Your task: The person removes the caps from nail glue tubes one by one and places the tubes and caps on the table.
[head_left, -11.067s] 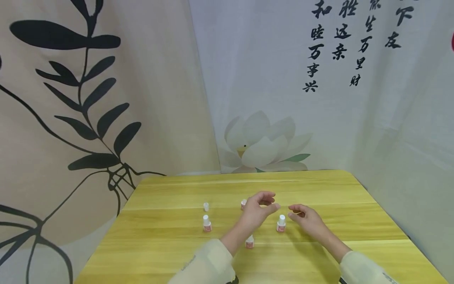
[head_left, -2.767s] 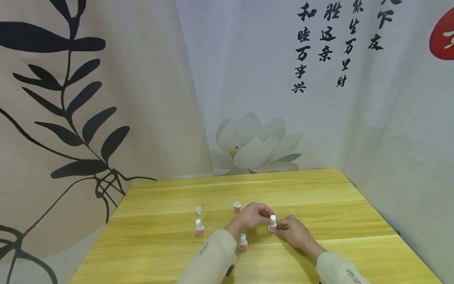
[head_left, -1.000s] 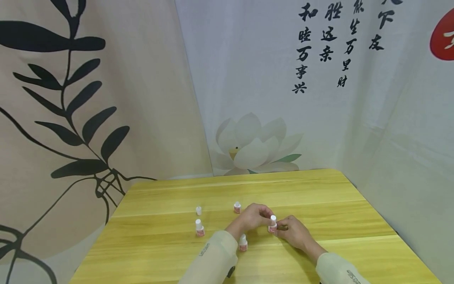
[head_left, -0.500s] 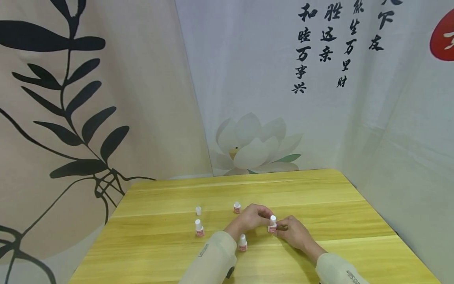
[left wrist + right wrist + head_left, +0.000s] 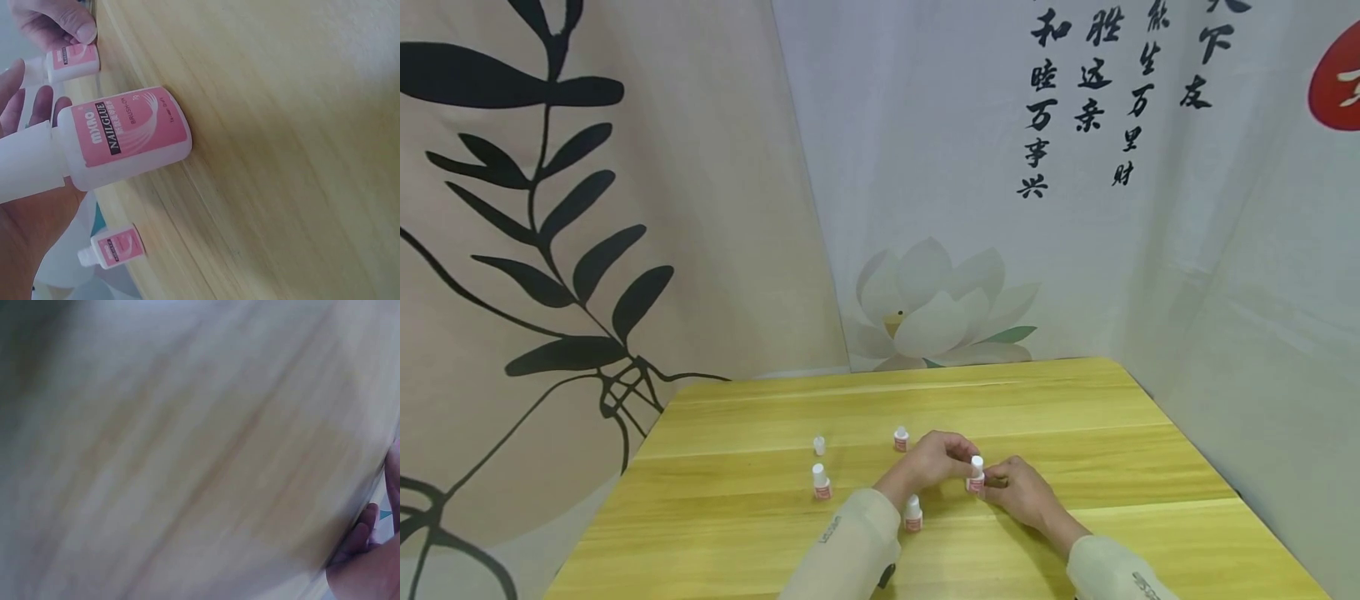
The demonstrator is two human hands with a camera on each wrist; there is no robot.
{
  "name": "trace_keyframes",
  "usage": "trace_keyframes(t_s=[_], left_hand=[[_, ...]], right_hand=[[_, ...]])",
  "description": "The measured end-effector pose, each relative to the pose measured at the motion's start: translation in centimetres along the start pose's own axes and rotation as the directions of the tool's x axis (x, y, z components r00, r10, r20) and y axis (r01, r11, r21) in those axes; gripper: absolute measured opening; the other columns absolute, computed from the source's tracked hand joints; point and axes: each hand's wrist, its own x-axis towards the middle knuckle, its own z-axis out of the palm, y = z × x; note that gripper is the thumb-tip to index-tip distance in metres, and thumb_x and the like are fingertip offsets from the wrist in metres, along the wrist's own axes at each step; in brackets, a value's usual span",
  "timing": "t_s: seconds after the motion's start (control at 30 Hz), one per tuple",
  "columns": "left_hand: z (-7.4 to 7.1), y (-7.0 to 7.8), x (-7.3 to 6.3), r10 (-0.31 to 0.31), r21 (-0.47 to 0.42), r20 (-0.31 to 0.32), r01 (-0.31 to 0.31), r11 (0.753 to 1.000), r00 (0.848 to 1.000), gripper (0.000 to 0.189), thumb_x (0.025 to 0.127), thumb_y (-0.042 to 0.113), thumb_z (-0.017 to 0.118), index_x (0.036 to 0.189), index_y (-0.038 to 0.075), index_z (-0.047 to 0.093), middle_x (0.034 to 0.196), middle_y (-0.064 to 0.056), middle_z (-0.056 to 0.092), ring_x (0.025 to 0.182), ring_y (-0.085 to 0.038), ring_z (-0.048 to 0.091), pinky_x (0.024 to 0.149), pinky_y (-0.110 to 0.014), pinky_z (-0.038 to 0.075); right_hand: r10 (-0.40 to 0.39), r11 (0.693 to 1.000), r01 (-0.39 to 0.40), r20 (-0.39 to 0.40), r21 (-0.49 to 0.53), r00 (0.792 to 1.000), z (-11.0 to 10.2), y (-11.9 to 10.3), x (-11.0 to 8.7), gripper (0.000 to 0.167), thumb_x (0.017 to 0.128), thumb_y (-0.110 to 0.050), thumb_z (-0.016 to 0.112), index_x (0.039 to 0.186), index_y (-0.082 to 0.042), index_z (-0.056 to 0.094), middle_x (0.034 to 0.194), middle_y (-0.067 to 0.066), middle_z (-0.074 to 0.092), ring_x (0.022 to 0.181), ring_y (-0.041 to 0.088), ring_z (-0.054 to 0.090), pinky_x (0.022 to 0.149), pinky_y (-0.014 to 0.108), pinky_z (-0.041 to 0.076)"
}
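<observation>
A small white nail glue bottle (image 5: 975,482) with a pink label stands upright between my hands. My left hand (image 5: 931,458) pinches its tall white cap (image 5: 977,462) from the left. On the other side, my right hand (image 5: 1024,490) grips the bottle's body low down, thumb on the label edge in the left wrist view. Nearest the left forearm stands a second nail glue bottle (image 5: 131,137), capped, large in that view. The right wrist view mostly holds blurred wood, with the right hand's fingers (image 5: 356,540) at its edge.
Another capped bottle (image 5: 822,482) stands at the left. Behind it is a loose translucent white cap (image 5: 819,446). A bottle without its tall cap (image 5: 901,440) stands at the back. All rest on the wooden table (image 5: 737,525), with a printed curtain (image 5: 745,208) beyond.
Eleven seconds ago both hands were apart from the bottle; by about three seconds ago they held it, left at the cap, right at the body. Since then almost nothing has moved.
</observation>
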Motion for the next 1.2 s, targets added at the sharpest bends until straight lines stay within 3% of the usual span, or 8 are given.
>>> trace_keyframes(t_s=[0.6,1.2], left_hand=[[0.19,-0.07,0.04,-0.001,0.005,-0.016,0.001,1.0,1.0,0.008,0.088,0.014,0.076,0.093,0.017,0.072,0.089,0.011,0.067,0.086,-0.007,0.06,0.084,-0.03,0.049],[0.01,-0.09,-0.1,-0.006,-0.003,-0.009,0.006,1.0,1.0,0.01,0.088,0.015,0.076,0.098,0.018,0.073,0.09,0.012,0.067,0.087,-0.007,0.06,0.083,-0.03,0.05]], right_hand=[[-0.01,1.0,0.01,-0.011,-0.017,1.0,0.19,0.28,0.19,0.014,0.085,-0.03,0.078,0.097,-0.022,0.079,0.1,0.003,0.057,0.094,0.022,0.053,0.079,0.048,0.048],[0.004,1.0,-0.004,-0.011,-0.007,1.0,0.13,0.07,0.03,0.016,0.086,-0.03,0.078,0.1,-0.023,0.078,0.097,0.003,0.054,0.09,0.02,0.051,0.076,0.04,0.044]])
